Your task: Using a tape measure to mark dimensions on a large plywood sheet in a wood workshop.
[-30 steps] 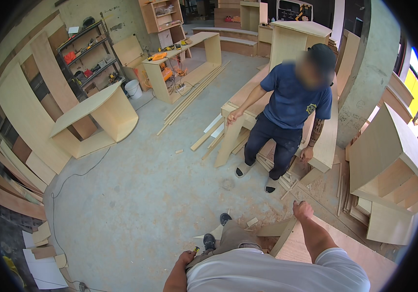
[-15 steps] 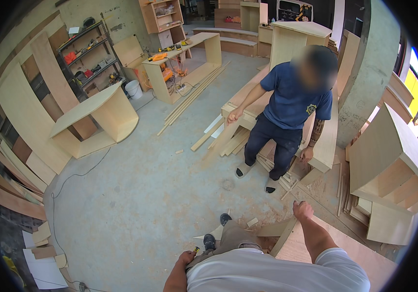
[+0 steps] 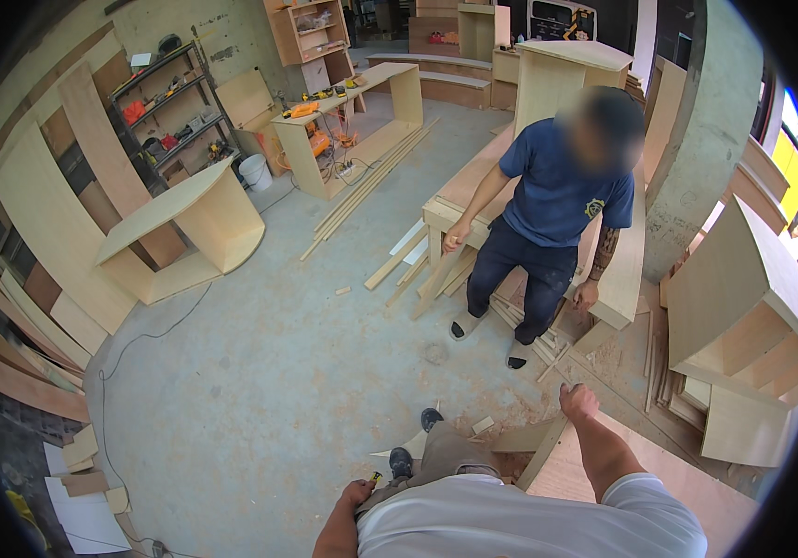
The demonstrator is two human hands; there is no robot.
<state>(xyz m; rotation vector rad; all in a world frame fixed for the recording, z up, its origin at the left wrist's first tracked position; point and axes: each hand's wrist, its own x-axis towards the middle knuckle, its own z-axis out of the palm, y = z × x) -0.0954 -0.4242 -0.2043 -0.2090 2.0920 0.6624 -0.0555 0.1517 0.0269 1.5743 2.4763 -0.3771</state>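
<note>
My left hand is down beside my thigh, its fingers closed round a small yellow-and-black tool, mostly hidden in the grip. My right hand is held out over the edge of a pale plywood panel; its fingers are closed, and a small dark tip shows at them, too small to name. Facing me, a person in a blue shirt and dark trousers leans against a wooden bench. That person's hand holds a narrow wooden board slanting toward the floor.
Offcuts and strips lie round the person's feet. A plywood cabinet stands at the right, a curved plywood frame at the left. Long strips lie beside a frame bearing power tools. A cable crosses the floor.
The person's hand with the board has shifted slightly right and down, and the board, blurred before, now shows sharply. My own hands have hardly moved.
</note>
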